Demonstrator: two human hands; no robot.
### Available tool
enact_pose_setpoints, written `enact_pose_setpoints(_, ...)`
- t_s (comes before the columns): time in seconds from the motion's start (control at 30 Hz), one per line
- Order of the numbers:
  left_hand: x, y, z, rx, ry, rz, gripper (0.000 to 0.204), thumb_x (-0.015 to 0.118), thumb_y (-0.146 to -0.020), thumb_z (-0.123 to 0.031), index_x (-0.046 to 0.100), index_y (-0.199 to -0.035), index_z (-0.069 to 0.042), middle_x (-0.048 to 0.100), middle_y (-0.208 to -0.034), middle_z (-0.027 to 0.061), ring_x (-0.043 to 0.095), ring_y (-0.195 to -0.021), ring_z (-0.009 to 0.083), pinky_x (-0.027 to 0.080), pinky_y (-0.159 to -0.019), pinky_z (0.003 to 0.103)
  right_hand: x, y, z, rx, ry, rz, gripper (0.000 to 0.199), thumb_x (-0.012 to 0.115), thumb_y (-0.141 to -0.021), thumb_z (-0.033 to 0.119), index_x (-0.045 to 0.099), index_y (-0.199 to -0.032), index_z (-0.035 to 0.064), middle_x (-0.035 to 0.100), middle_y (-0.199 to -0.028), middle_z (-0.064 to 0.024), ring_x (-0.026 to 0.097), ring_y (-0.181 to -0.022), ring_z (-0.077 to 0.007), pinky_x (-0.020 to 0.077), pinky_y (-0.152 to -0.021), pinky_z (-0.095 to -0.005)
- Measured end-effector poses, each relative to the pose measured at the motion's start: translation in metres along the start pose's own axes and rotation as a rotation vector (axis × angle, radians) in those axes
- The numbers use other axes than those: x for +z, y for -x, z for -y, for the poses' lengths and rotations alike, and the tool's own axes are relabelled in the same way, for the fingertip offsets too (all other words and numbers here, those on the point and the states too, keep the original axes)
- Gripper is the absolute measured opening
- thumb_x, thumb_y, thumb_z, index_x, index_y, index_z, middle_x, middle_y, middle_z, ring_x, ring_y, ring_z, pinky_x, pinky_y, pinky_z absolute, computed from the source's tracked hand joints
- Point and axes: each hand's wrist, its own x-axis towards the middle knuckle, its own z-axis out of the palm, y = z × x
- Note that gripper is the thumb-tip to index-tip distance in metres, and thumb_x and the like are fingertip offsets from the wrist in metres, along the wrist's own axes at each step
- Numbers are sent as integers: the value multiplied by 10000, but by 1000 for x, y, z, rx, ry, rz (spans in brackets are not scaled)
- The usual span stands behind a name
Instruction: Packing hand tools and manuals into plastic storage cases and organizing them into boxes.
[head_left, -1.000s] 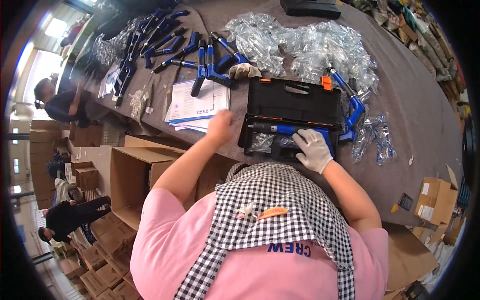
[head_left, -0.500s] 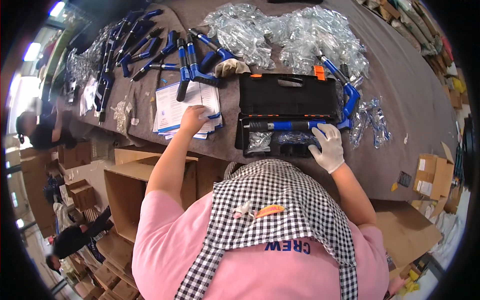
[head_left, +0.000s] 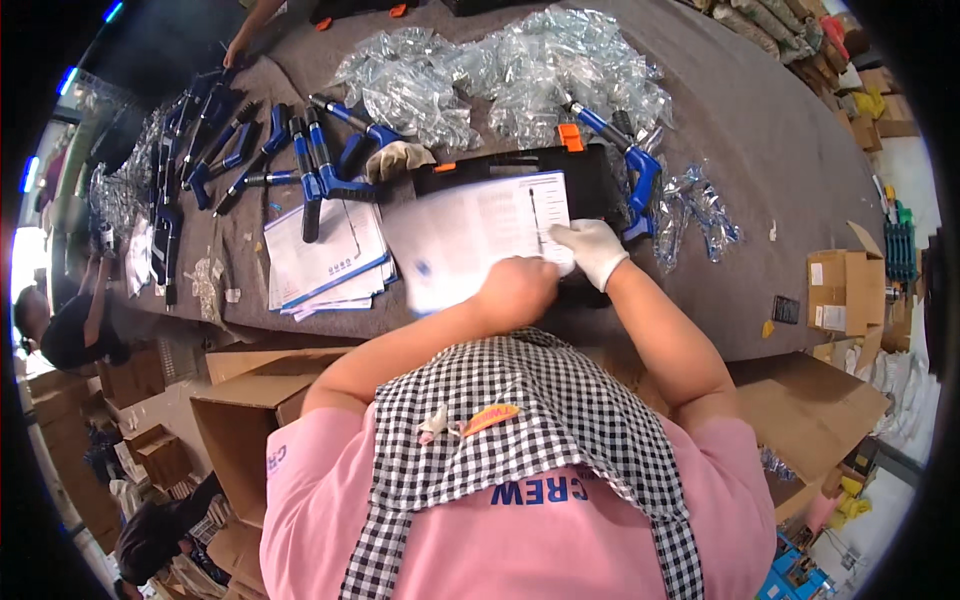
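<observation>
A white printed sheet (head_left: 465,235) with a blue edge is held up over the black plastic case (head_left: 592,180) and hides most of it. My bare left hand (head_left: 520,288) is closed on its lower right part. At its right edge my right hand (head_left: 592,252), in a white glove, pinches the paper. The case lid stands open, with an orange latch (head_left: 570,137) showing at its far edge. Left of the held sheet lies a stack of similar sheets (head_left: 325,260), with a blue-and-black pistol-shaped tool (head_left: 311,215) partly on it.
More blue-and-black tools (head_left: 205,150) lie at the left of the grey-covered table (head_left: 760,290). Clear plastic bags (head_left: 540,75) are heaped at the back. One tool (head_left: 640,175) rests right of the case. Cardboard boxes (head_left: 250,400) stand below the near edge. Another person's hand (head_left: 235,52) reaches in at the far left.
My left hand has brought a sheet from the stack rightward over the case. My right hand has left the tool in the case and taken the sheet's edge. The view has shifted.
</observation>
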Motion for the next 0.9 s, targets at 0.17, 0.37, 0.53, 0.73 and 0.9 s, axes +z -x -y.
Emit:
enact_pose_setpoints(0.17, 14, -17, -2, -57, -48, 21, 306, 657, -827, -309, 583, -926, -29, 646, -886, 175, 620, -900, 372, 492, -783, 484, -52, -38, -30, 158, -7, -34, 314, 621, -834, 172, 659, -969, -109, 696, -943, -166, 670, -852, -226, 499, -759, -326)
enact_pose_setpoints(0.37, 15, 1, 43, -253, -156, 179, 552, 623, -852, -424, 541, -1270, -73, 461, -1392, 162, 350, -1338, 388, 327, -1033, 559, -66, -62, -30, 123, 637, -84, 469, 629, -815, 354, 667, -933, -98, 677, -951, -254, 665, -885, -293, 481, -784, -385)
enact_pose_setpoints(0.53, 22, -4, 78, -302, -256, 294, 577, 532, -905, -439, 428, -1396, -155, 273, -1527, 144, 170, -1424, 405, 228, -1057, 657, -45, -10, 14, 4, 973, -495, 437, 666, -799, 340, 616, -1119, 45, 643, -1085, -187, 613, -1001, -387, 487, -838, -453)
enact_pose_setpoints(0.73, 25, -9, 77, -268, -338, 234, 633, 528, -885, -505, 444, -1394, -138, 294, -1514, 163, 190, -1417, 404, 235, -1045, 633, -12, 67, 6, -951, 1357, -4, 576, 751, -653, 359, 609, -1135, 78, 564, -1238, -79, 501, -1186, -265, 327, -1047, -493)
enact_pose_setpoints(0.9, 9, -21, 113, -188, -346, -96, 637, 725, -764, -365, 504, -1300, -103, 351, -1454, 191, 254, -1383, 399, 263, -1075, 588, -19, 30, -54, -1013, 1290, -126, 407, 719, -698, 260, 610, -1054, 98, 583, -1138, -56, 550, -1073, -217, 435, -921, -370)
